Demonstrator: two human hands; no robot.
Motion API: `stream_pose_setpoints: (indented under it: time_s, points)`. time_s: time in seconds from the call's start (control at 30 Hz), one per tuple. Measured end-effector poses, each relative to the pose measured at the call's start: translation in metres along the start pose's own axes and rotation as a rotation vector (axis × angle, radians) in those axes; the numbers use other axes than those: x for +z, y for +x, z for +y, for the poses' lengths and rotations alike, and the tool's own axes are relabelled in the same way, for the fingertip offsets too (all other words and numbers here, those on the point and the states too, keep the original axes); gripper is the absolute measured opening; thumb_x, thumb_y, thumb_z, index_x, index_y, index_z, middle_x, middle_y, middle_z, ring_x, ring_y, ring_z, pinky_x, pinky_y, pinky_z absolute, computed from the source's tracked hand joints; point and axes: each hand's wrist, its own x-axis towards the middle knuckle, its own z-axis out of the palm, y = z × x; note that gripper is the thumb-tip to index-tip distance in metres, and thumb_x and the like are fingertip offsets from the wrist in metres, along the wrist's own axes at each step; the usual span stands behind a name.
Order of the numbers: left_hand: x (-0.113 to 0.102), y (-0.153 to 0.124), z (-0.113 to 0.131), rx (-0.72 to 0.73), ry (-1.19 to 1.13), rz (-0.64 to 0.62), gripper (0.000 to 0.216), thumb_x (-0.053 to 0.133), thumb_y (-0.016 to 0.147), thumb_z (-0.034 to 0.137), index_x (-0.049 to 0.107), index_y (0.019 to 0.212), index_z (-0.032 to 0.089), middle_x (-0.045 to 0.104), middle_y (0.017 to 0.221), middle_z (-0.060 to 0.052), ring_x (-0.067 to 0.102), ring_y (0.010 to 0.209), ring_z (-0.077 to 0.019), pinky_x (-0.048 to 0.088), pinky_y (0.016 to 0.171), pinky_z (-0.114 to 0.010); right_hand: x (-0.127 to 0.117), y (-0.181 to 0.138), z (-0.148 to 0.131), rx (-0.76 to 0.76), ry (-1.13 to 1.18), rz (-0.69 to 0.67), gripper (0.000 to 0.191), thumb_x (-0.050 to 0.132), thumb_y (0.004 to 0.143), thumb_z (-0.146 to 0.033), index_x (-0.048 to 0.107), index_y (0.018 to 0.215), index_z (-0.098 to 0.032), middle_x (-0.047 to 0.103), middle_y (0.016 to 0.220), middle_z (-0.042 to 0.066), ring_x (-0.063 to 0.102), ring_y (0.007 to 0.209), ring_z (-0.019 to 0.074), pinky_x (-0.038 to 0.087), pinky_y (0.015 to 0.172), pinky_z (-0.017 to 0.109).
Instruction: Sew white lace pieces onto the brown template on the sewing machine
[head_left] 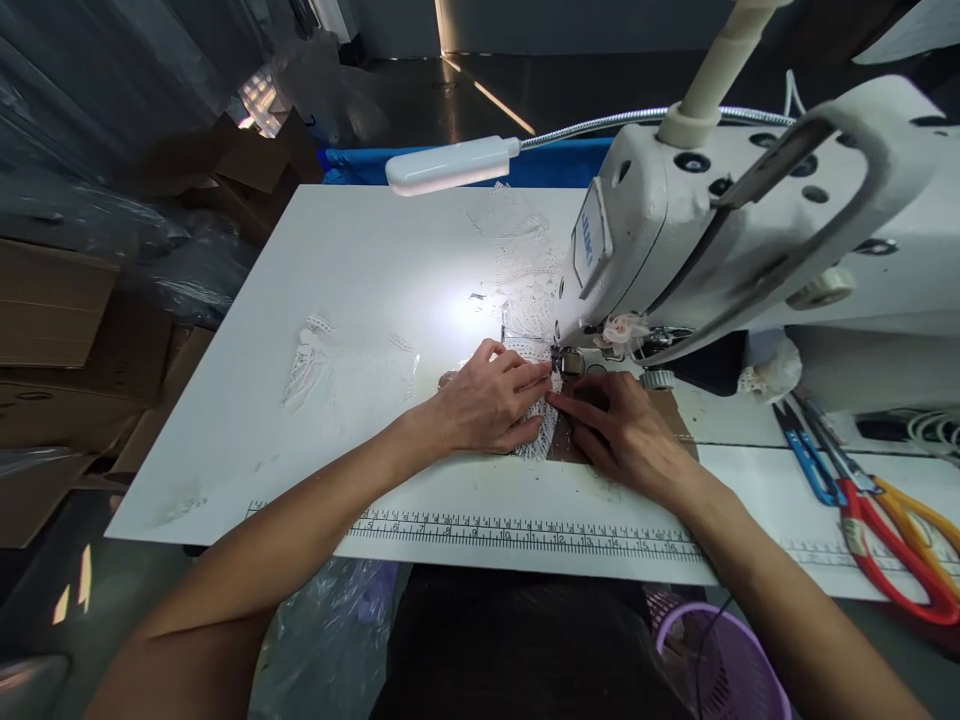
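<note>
A strip of white lace [535, 440] runs under the presser foot [568, 362] of a white sewing machine [637, 210]. My left hand [495, 402] lies over the lace just left of the foot, palm down, its fingers spread and pressing on the fabric. From the other side my right hand [628, 428] rests on the brown machine bed, its index fingertip touching the lace's right edge. Its other fingers are bent and apart. Behind the foot the lace [525, 265] continues over the table in a loose, crumpled length. The needle tip is too small to make out.
Left on the white table [217, 420] lies another lace piece [307, 362]. A lamp [451, 165] shines from above. Scissors with red handles [862, 530], orange-handled scissors [911, 505] and blue snips [810, 460] lie right. A purple basket [739, 650] stands below; cardboard boxes [60, 300] stand left.
</note>
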Motion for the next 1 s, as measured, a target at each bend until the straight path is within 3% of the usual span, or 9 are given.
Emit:
stream_pose_setpoints:
  time_s: [0.47, 0.77, 0.93, 1.0]
  points:
    - [0.006, 0.007, 0.004, -0.118, 0.084, -0.054, 0.045, 0.039, 0.099, 0.04, 0.056, 0.127, 0.009, 0.052, 0.139, -0.017, 0.053, 0.112, -0.0297, 0.041, 0.087, -0.044, 0.002, 0.013, 0.0, 0.032, -0.104, 0.039, 0.036, 0.044, 0.095, -0.021, 0.061, 0.126, -0.013, 0.055, 0.104, 0.017, 0.054, 0.094, 0.0292, 0.053, 0.079, 0.047]
    - [0.011, 0.009, 0.013, -0.223, 0.075, 0.003, 0.045, 0.038, 0.099, 0.038, 0.054, 0.128, 0.008, 0.057, 0.13, -0.016, 0.052, 0.109, -0.0291, 0.04, 0.085, -0.044, 0.0, 0.014, 0.0, 0.031, -0.105, 0.026, 0.034, 0.042, 0.098, -0.025, 0.058, 0.127, -0.019, 0.055, 0.106, 0.016, 0.055, 0.098, 0.0297, 0.053, 0.076, 0.045]
    - [0.011, 0.017, -0.005, -0.252, 0.045, 0.136, 0.033, 0.038, 0.098, 0.029, 0.058, 0.117, 0.011, 0.06, 0.119, -0.015, 0.053, 0.101, -0.0254, 0.038, 0.084, -0.042, 0.002, 0.012, 0.0, 0.017, -0.123, 0.024, 0.036, 0.043, 0.097, -0.023, 0.058, 0.129, -0.017, 0.053, 0.106, 0.016, 0.054, 0.099, 0.0298, 0.053, 0.083, 0.048]
    - [0.009, 0.022, -0.02, -0.233, 0.057, 0.122, 0.03, 0.036, 0.098, 0.025, 0.058, 0.114, 0.012, 0.062, 0.113, -0.014, 0.054, 0.099, -0.0249, 0.038, 0.085, -0.042, 0.004, 0.011, 0.0, 0.036, -0.13, 0.018, 0.036, 0.044, 0.096, -0.023, 0.059, 0.128, -0.017, 0.053, 0.107, 0.016, 0.054, 0.099, 0.0302, 0.053, 0.086, 0.05]
